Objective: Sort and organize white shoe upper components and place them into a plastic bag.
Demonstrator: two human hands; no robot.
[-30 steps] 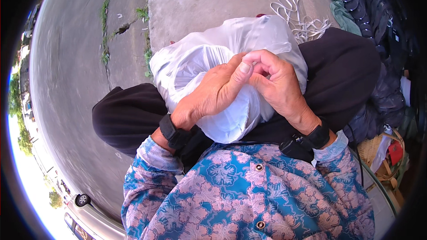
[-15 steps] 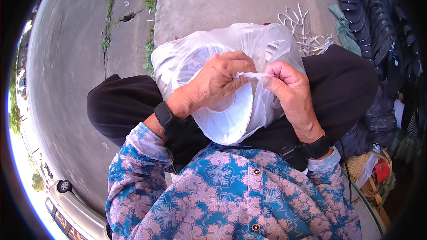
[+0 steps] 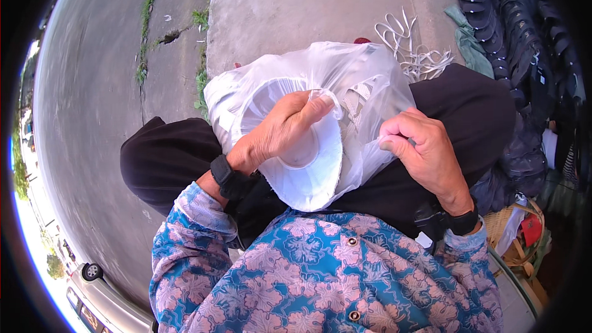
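A translucent white plastic bag (image 3: 376, 71) lies across my lap, bulging with white and pale grey contents that show through it. Among them is a white cap-like piece (image 3: 311, 179) with a wide curved brim; its brim points toward me, and I cannot tell how much of it the film covers. My left hand (image 3: 283, 123) is closed above this piece, thumb and fingers pinching a twisted strip of the bag. Off to the right, my right hand (image 3: 425, 151) pinches another part of the bag's film and pulls it taut.
White cords (image 3: 413, 52) lie in a tangle on the concrete (image 3: 308, 6) beyond my right knee. Dark stacked caps (image 3: 524, 31) line the right side, next to a green cloth (image 3: 470, 43). At lower right sits a woven basket (image 3: 499, 225). A car (image 3: 102, 296) stands at lower left.
My hands have moved apart. The right one went right and down with the bag's film, while the left turned thumb-up. The bag's mouth is spread wider.
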